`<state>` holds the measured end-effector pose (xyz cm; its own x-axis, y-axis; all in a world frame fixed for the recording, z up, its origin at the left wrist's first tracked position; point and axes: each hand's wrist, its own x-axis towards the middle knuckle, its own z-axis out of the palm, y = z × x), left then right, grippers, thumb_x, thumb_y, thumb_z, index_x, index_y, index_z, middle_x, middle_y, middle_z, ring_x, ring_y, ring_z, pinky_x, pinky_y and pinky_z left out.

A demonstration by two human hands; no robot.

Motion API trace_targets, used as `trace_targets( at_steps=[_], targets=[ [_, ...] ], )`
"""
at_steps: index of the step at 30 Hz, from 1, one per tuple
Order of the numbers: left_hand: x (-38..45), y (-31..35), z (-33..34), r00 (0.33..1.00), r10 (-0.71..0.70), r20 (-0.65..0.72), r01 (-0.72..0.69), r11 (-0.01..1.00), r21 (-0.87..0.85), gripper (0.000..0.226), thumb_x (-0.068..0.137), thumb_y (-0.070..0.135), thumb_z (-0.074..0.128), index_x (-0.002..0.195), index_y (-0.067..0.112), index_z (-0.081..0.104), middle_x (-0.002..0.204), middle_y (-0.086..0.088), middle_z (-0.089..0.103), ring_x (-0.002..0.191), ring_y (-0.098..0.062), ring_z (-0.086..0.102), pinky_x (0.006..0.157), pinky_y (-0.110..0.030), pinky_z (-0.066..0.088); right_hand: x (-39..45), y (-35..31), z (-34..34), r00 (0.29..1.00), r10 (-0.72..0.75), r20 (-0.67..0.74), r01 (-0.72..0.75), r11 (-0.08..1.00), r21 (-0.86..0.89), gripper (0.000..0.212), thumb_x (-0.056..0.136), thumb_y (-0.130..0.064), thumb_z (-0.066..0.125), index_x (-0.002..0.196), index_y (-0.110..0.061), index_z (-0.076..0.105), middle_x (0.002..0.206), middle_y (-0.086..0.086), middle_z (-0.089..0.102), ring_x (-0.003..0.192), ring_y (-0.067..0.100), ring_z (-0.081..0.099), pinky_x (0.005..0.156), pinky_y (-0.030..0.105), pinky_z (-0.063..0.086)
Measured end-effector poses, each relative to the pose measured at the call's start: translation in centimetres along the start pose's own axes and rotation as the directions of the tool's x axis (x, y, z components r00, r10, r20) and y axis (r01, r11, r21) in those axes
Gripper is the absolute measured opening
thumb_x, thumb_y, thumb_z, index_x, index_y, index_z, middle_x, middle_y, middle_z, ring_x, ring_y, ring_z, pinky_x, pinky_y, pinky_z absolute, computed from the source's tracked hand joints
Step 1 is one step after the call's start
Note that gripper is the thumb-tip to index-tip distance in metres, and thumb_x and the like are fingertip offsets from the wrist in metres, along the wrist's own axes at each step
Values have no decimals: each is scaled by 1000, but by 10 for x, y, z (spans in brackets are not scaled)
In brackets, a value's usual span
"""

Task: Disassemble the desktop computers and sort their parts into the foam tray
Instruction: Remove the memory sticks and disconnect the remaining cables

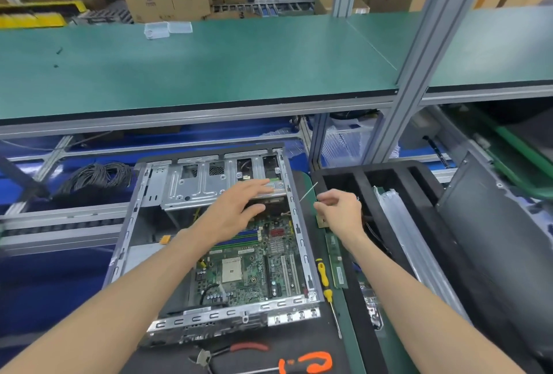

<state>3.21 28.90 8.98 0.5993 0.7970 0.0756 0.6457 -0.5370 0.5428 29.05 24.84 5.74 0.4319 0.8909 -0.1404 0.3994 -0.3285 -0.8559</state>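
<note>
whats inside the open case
A motherboard lies on the case floor, with a metal drive cage above it. The left hand covers part of the board.

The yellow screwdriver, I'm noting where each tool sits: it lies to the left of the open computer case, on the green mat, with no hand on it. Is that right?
Not quite. The head view shows the yellow screwdriver lying to the right of the open computer case, not the left, between the case and the black foam tray. The rest holds: it lies on the green mat with no hand on it.

computer case point(209, 242): open, motherboard point(254, 266) exposed | foam tray point(389, 194): black, right
</note>
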Motion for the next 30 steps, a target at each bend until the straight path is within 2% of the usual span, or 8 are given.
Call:
trace_targets(
  at_steps=[8,11,13,16,19,24,27,30],
  targets=[
    [-27,1,-10,998,-40,-40,42,999,32,29,101,30,57,130,28,61,122,14,58,113,-6,51,101,-30,41,-40,-43,4,939,-332,93,341,934,-110,11,87,-22,76,97,-23,75,84,-8,71,76,3,62,71,13,45],
    [-42,1,-12,997,-73,-32,75,995,67,25,100,30,59,125,27,64,96,24,50,88,0,48,82,-26,41,-56,-49,11,871,-444,209,484,848,-216,13,87,-21,76,100,-21,75,87,-6,70,76,6,60,76,19,47],
    [-54,-1,-12,993,-119,11,117,989,85,24,100,32,60,122,26,66,100,20,56,91,-1,52,83,-24,42,-67,-51,17,808,-486,334,581,754,-308,14,89,-21,74,103,-20,75,91,-8,67,84,10,60,84,26,49],
    [-75,-8,-9,979,-187,82,175,976,133,22,99,34,61,117,26,69,110,10,66,101,-8,58,92,-29,47,-82,-52,26,739,-478,474,660,654,-369,12,92,-21,69,104,-20,74,94,-6,64,88,17,62,87,32,50],
    [-93,-15,-5,943,-246,223,203,959,198,19,97,32,64,113,26,72,110,10,71,87,-1,59,86,-26,49,-95,-52,37,690,-400,603,704,561,-434,13,94,-23,64,105,-20,71,102,-2,67,96,23,62,82,36,52],
    [-92,-12,8,776,-320,544,163,934,318,25,96,25,67,121,22,68,121,2,69,106,-16,62,96,-36,51,-114,-49,55,657,-304,690,748,369,-551,19,94,-27,58,110,-28,68,110,4,69,99,28,65,85,42,51],
    [-92,-8,16,743,-329,582,131,925,356,25,99,14,57,118,21,70,123,0,66,109,-21,61,97,-39,50,-116,-47,54,657,-305,689,751,340,-566,21,94,-27,57,112,-29,67,110,5,68,97,28,65,84,40,51],
    [-95,-8,19,787,-327,523,163,928,335,19,97,17,62,109,11,75,112,-4,72,104,-21,64,89,-29,49,-116,-49,52,642,-300,705,764,328,-556,20,94,-29,58,111,-29,68,108,5,68,96,28,65,83,39,51]
  ],
)
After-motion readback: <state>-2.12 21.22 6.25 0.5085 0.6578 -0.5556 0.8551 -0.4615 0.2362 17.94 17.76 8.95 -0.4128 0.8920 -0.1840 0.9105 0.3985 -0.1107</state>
